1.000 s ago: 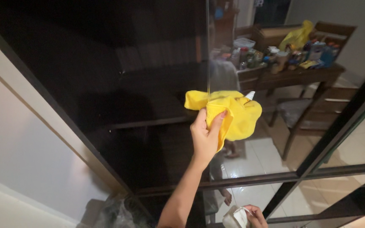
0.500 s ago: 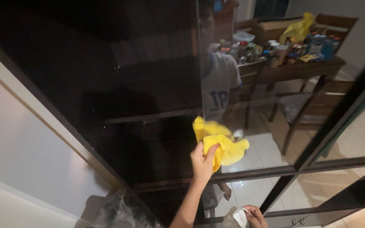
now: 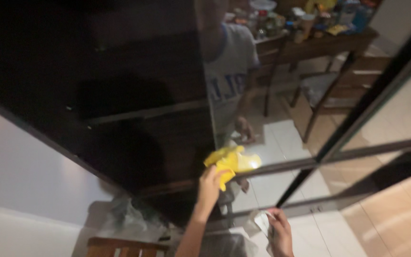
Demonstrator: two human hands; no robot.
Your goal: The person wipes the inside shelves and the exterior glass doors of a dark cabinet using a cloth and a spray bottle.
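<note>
Left hand (image 3: 210,183) clenched on a bunched yellow cloth (image 3: 231,161), pressing it against the dark glass panel (image 3: 120,85) low down, right at the horizontal dark frame bar (image 3: 281,164). Right hand (image 3: 279,231) lower in view, fingers closed on a small white crumpled item (image 3: 261,222). Glass reflects a cluttered wooden table (image 3: 310,40), a chair (image 3: 338,90), pale floor tiles (image 3: 281,143). Frame motion-blurred.

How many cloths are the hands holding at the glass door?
2: a yellow cloth in the left hand on the glass, a white cloth in the right hand lower down.
</note>
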